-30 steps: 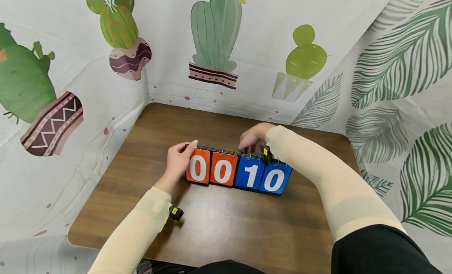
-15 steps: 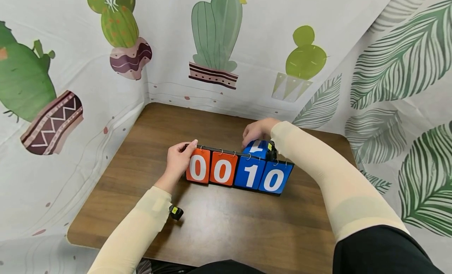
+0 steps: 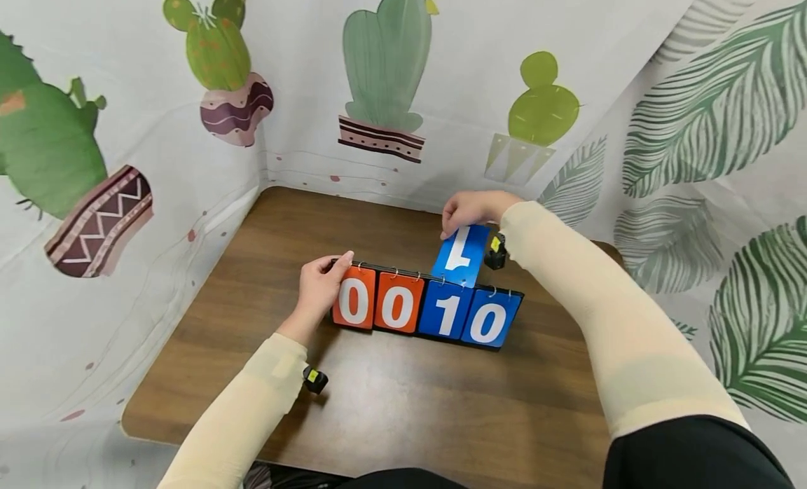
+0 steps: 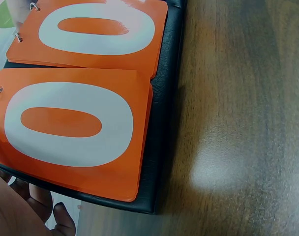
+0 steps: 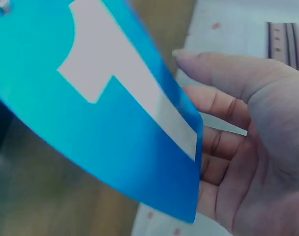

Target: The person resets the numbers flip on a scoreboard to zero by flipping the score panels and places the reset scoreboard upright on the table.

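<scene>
A black tabletop flip scoreboard (image 3: 422,305) shows two orange number cards (image 4: 71,123) with 0s and two blue cards reading 1 and 0. My left hand (image 3: 320,287) grips its left end, thumb at the top edge; some of its fingers show behind the board in the left wrist view. Behind the top, my right hand (image 3: 476,207) holds a raised blue number card (image 3: 463,254) by its far edge. That card bears an upside-down 1 and still hangs on its rings. In the right wrist view the card bends against the fingers (image 5: 223,142), which it partly hides.
The scoreboard stands on a brown wooden table (image 3: 391,405) with rounded corners. A white cloth (image 3: 302,76) printed with cacti and leaves hangs behind and around it. Small black cameras (image 3: 315,380) sit at both wrists.
My right hand has risen and moved away behind the board, swinging the blue card with the 1 up from the back. The left hand and the board have stayed in place.
</scene>
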The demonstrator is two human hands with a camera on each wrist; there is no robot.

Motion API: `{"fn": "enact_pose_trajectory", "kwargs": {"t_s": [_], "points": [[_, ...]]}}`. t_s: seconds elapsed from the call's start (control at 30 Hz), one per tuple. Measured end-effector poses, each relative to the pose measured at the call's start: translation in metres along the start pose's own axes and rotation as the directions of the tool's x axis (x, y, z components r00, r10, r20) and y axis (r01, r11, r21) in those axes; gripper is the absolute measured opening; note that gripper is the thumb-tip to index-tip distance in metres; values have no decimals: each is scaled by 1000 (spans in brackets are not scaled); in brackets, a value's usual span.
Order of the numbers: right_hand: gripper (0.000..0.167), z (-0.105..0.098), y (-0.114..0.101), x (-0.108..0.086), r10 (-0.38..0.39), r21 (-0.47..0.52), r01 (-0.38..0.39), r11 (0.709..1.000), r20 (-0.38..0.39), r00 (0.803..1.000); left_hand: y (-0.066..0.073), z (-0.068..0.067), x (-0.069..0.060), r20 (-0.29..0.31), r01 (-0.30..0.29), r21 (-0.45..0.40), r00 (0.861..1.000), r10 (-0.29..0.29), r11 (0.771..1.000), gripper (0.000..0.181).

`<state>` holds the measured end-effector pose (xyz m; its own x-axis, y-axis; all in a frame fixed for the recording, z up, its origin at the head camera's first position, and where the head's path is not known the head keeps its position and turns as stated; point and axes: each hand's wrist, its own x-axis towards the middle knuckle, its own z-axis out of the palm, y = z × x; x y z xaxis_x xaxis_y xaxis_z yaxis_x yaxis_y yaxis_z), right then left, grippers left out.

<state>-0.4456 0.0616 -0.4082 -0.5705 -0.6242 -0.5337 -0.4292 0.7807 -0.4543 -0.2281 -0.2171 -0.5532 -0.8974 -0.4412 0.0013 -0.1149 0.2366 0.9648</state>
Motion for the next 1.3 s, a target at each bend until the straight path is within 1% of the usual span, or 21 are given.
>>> {"fn": "enact_pose_trajectory", "kwargs": {"t_s": [0.07,0.17,0.27,0.33,0.43,0.53,0.6,0.67,0.73,0.83,0.9,0.97,1.0,1.03,1.1,1.17,1.23,1.27,1.3], "points": [[24,-10,-8,-2,-6,28,6,1000,-8,1000,-1,-7,-1,-5,5,1,1000,-5,1000,58],[31,-25,-10,-19,26,95,-24,995,-17,1000,0,-2,0,10,6,-2,1000,-6,1000,61],[33,-35,-19,-34,19,127,-21,992,14,1000,1,-3,-1,7,6,4,1000,-6,1000,60],[30,-38,-28,-46,7,109,-11,994,36,999,1,-3,-2,3,5,5,1000,-5,1000,59],[22,-39,-41,-62,-32,57,28,998,86,996,1,-4,-1,-4,2,9,1000,-2,1000,57],[22,-34,-56,-81,-97,-9,99,995,129,987,0,-4,-1,-9,-4,9,1000,4,1000,55],[23,-29,-65,-93,-151,-55,162,985,160,975,0,-3,0,-10,-3,10,1000,4,1000,55],[23,-20,-73,-105,-204,-99,224,970,183,962,0,-3,0,-9,-2,9,1000,2,1000,57],[23,-8,-79,-117,-257,-147,287,947,195,947,-1,-3,0,-7,5,12,1000,-5,1000,60],[16,15,-85,-132,-318,-186,352,917,187,929,-1,-3,1,-4,11,20,1000,-11,1000,63],[18,33,-89,-142,-355,-223,381,897,148,923,0,-3,1,-4,10,28,1000,-9,1000,64],[29,52,-91,-149,-388,-257,402,879,104,916,0,-3,2,-7,8,37,1000,-8,999,64],[31,62,-91,-152,-405,-277,411,869,80,911,0,-3,2,-8,8,42,1000,-8,999,64],[29,72,-91,-154,-424,-309,419,854,54,904,-1,-3,2,-8,10,46,1000,-10,999,64],[27,92,-92,-157,-452,-365,421,830,2,892,-1,-3,2,-7,16,47,1000,-15,999,65],[17,112,-90,-158,-478,-433,411,802,-52,877,-1,-3,1,-5,22,46,1000,-21,999,65],[7,130,-90,-158,-494,-505,382,774,-106,863,-1,-2,1,-1,23,44,1000,-23,999,65],[7,138,-90,-159,-497,-529,363,767,-133,857,-1,-3,1,0,23,43,1000,-24,999,65],[12,146,-90,-159,-500,-553,343,759,-159,851,-1,-3,1,-1,24,42,1000,-24,999,65]]}}
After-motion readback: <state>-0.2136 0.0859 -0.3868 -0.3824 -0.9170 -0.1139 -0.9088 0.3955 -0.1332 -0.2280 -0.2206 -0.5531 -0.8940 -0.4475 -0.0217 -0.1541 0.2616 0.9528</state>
